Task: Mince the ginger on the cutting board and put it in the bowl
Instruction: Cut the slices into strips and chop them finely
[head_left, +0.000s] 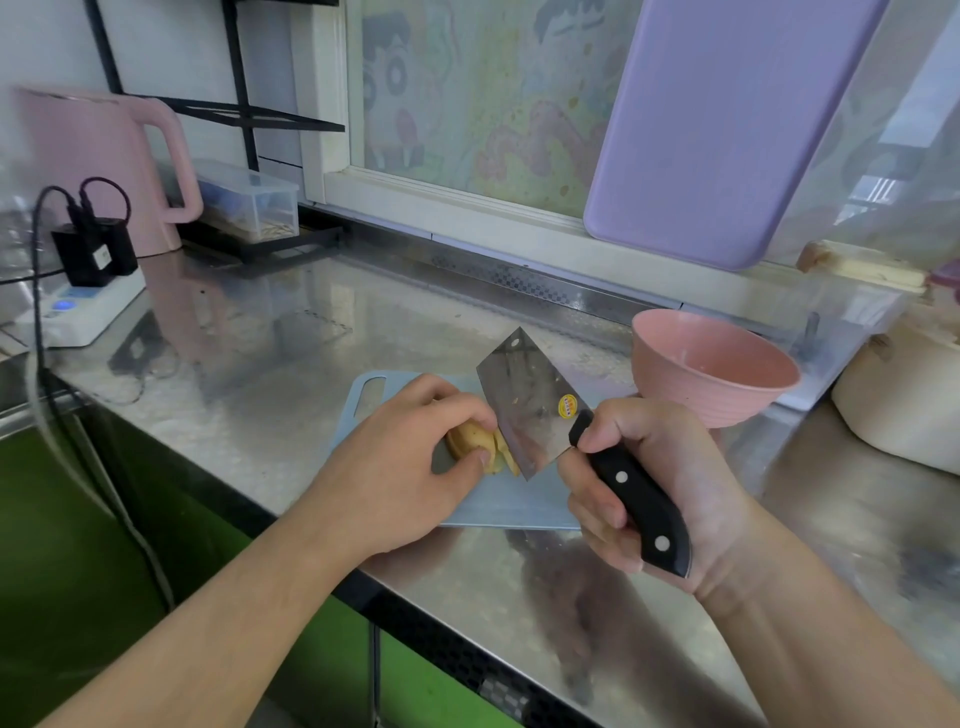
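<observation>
A yellow-brown piece of ginger (470, 439) lies on a pale blue cutting board (511, 501) on the steel counter. My left hand (410, 467) holds the ginger down, fingers curled over it and thumb at its near side. My right hand (649, 483) grips the black handle of a cleaver (530, 402). The blade stands tilted against the ginger's right end, where a few cut slices lean. A pink bowl (714, 366) stands right of the board, just behind my right hand; it looks empty.
A steel counter (270, 374) runs left to a power strip (78, 312) with black plugs and cables, a pink kettle (104, 166) and a clear box (249, 200). A purple board (717, 130) leans on the window. A cream pot (904, 400) sits at right.
</observation>
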